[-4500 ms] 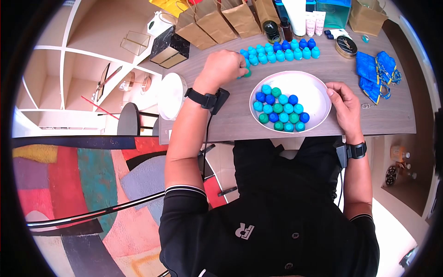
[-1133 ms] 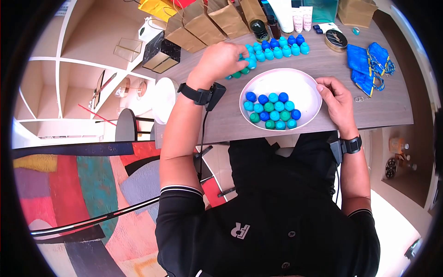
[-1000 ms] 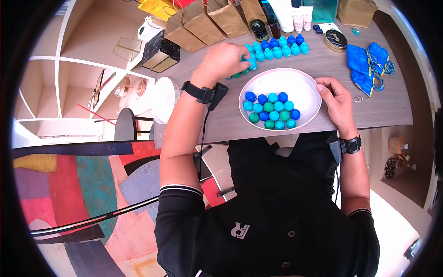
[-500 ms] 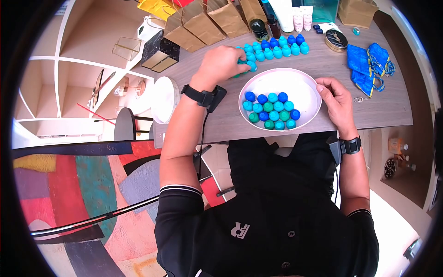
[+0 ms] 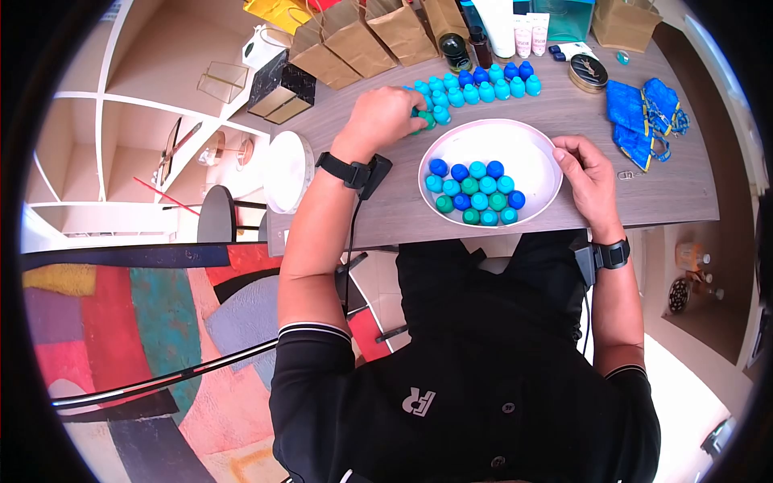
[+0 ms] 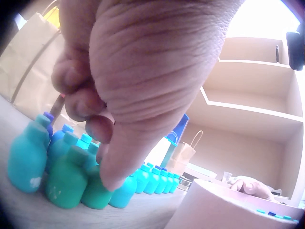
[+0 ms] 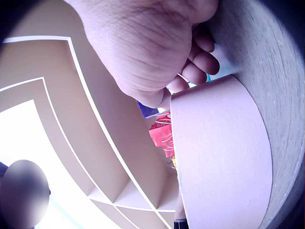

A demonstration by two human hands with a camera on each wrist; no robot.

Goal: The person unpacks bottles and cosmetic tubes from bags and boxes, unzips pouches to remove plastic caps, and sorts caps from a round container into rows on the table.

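Observation:
In the head view, my left hand [image 5: 380, 119] is at the left end of the rows of small blue and turquoise bottles [image 5: 481, 92]. Its thumb and fingers pinch a green bottle [image 5: 427, 121]; in the left wrist view, the thumb of the left hand [image 6: 143, 81] lies against that green bottle [image 6: 96, 194], among other upright bottles. My right hand [image 5: 592, 175] grips the right rim of a white oval bowl [image 5: 523, 146], which holds several blue, turquoise and green bottles. The right wrist view shows the right hand [image 7: 147, 47] with curled fingers at the bowl's wall [image 7: 221, 152].
Brown paper bags [image 5: 398, 32], a dark jar [image 5: 455, 52] and white tubes line the back. A round compact [image 5: 588, 72] and blue pouches [image 5: 632, 109] lie at right. At left are a black box [image 5: 282, 90] and a white round dish [image 5: 287, 171].
My left hand has shifted slightly left and down from the turquoise bottle at the row's end to a green one beside it. The right hand keeps its place on the bowl.

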